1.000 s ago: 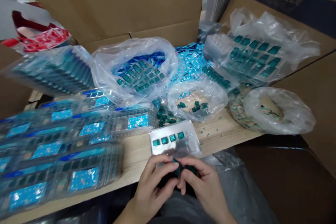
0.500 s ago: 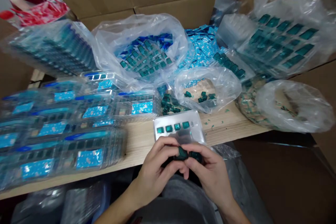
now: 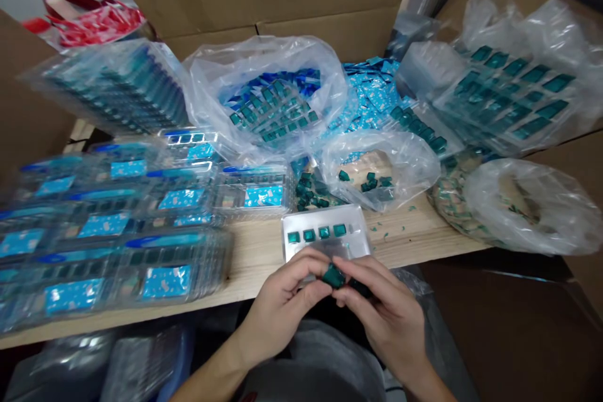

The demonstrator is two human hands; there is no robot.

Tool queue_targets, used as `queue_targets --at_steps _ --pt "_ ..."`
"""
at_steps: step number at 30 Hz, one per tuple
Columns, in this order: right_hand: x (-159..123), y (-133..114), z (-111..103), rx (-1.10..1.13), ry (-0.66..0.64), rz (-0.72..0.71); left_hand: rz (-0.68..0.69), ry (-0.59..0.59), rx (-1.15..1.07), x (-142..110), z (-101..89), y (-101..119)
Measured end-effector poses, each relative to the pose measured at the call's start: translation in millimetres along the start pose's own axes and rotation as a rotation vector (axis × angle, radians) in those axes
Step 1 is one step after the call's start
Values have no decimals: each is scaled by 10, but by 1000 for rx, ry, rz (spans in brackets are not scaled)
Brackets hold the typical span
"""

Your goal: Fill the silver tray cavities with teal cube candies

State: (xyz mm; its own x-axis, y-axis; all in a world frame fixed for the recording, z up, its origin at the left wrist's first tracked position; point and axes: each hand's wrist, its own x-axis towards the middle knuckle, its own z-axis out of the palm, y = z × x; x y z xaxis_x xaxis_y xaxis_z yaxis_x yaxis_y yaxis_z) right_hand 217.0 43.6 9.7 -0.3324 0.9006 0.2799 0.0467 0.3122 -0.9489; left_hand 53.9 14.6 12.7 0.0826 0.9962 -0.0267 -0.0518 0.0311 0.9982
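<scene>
Above the table's front edge, my two hands meet. A dark green, glossy, faceted plastic piece (image 3: 333,276) sits between their fingertips. My left hand (image 3: 285,301) pinches it from the left with thumb and forefinger. From the other side, the thumb and forefinger of my right hand (image 3: 389,311) are closed against it. A second dark piece (image 3: 362,289) shows inside my right hand, partly hidden by the fingers. Just beyond my hands lies a silvery shallow tray (image 3: 355,244), with a row of green square pieces (image 3: 324,232) along its far side.
Filled clear blister packs (image 3: 167,282) cover the table's left side. Behind stand a large plastic bag (image 3: 202,78) of green and blue pieces and blue printed packets (image 3: 372,91). A smaller bag (image 3: 414,160) holds loose green pieces. Another open bag (image 3: 565,201) sits at the right edge.
The green piece has turned between my fingertips and shows more of its face. My right-hand fingers have shifted to cover more of the second piece. The whole view has tilted slightly.
</scene>
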Motion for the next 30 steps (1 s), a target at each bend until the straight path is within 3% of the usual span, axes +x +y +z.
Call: queue_targets --at_steps 6,9,17,22,26,30 --pt "9 -19 -9 -85 -64 -151 -291 -28 -474 -6 54 -19" --pt "26 -19 -63 -137 -91 -175 -324 -40 -547 -20 69 -41" --pt "-24 51 -144 -129 -75 -139 -89 78 47 -77 61 -141" --pt "131 253 -468 -316 -18 -75 92 150 355 -147 -43 -248" --pt "392 540 -661 -454 -115 -112 214 -12 760 -171 -221 -313" --pt "486 698 -643 -481 -233 -130 216 -167 1007 -141 -303 -346"
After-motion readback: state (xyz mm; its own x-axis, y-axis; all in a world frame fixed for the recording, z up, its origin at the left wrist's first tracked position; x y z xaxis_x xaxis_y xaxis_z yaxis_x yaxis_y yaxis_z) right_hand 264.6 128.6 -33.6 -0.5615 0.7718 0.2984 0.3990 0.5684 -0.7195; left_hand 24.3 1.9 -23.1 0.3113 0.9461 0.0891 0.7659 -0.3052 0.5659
